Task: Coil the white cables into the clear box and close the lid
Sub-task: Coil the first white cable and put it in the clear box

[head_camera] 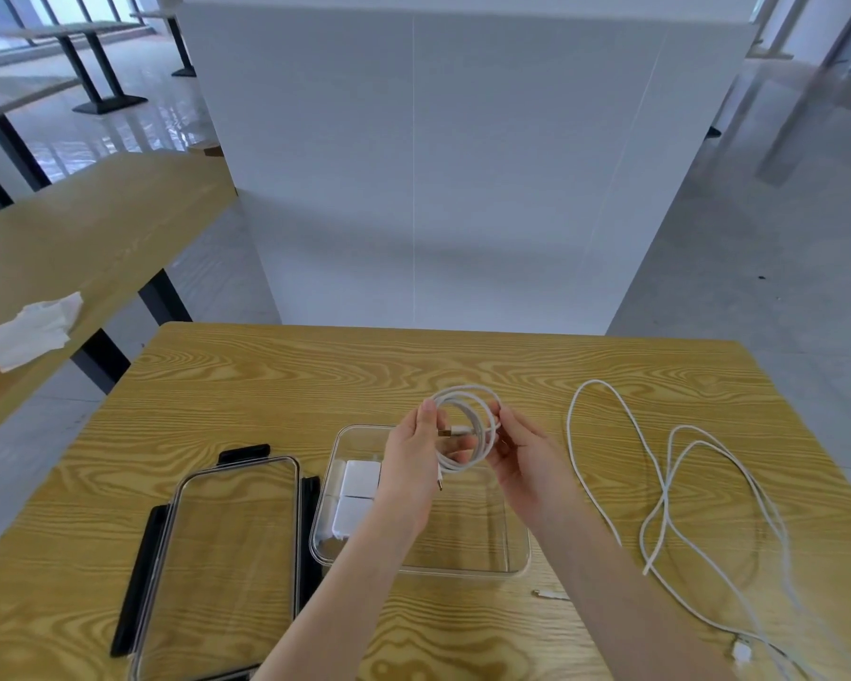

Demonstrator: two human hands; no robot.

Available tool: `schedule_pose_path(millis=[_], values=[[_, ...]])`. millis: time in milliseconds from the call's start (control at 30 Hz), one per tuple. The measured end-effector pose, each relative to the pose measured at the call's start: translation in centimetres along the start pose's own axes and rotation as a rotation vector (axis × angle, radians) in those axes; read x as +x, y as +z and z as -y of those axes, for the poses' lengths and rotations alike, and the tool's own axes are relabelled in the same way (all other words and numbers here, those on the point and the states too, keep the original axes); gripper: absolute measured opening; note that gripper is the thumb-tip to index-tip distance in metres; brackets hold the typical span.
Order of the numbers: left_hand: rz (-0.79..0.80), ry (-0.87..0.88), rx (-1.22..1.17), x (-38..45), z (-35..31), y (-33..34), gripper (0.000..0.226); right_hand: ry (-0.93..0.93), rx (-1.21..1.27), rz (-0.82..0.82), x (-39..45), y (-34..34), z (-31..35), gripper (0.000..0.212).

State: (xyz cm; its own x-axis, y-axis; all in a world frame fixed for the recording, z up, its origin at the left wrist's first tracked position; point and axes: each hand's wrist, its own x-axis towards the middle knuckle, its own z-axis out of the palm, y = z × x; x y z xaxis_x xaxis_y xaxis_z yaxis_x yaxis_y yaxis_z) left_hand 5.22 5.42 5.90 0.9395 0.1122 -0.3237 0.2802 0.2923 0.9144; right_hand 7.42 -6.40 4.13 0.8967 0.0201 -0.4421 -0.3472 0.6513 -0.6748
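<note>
I see both hands raised above the clear box (463, 565), holding one coiled white cable (467, 427) between them: the left hand (413, 452) grips the coil's left side with fingers and thumb curled round the loops, and the right hand (522, 452) pinches its right side. One plug end hangs below the coil. The box sits open on the desk (315, 376) under my wrists, with two white chargers (357, 493) lying in its left part. Its lid (227, 557), clear with black latches, lies flat just left of the box. To the right, a second white cable (669, 489) sprawls uncoiled across the desk, well apart from the box.
</note>
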Motion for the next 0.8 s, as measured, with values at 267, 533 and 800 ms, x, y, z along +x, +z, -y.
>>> schedule_pose_path(millis=[267, 533, 800], values=[[0.146, -0.119, -0.22, 0.2, -0.7, -0.3, 0.033, 0.235, 0.007, 0.089, -0.1, -0.3, -0.3, 0.022], [0.026, 0.161, 0.208, 0.1, -0.3, -0.3, 0.036, 0.234, -0.236, 0.104, -0.4, 0.1, 0.8, 0.041], [-0.051, 0.175, 0.315, 0.4, 0.3, -0.9, 0.038, 0.105, -0.721, 0.306, -1.5, 0.4, 2.5, 0.038]])
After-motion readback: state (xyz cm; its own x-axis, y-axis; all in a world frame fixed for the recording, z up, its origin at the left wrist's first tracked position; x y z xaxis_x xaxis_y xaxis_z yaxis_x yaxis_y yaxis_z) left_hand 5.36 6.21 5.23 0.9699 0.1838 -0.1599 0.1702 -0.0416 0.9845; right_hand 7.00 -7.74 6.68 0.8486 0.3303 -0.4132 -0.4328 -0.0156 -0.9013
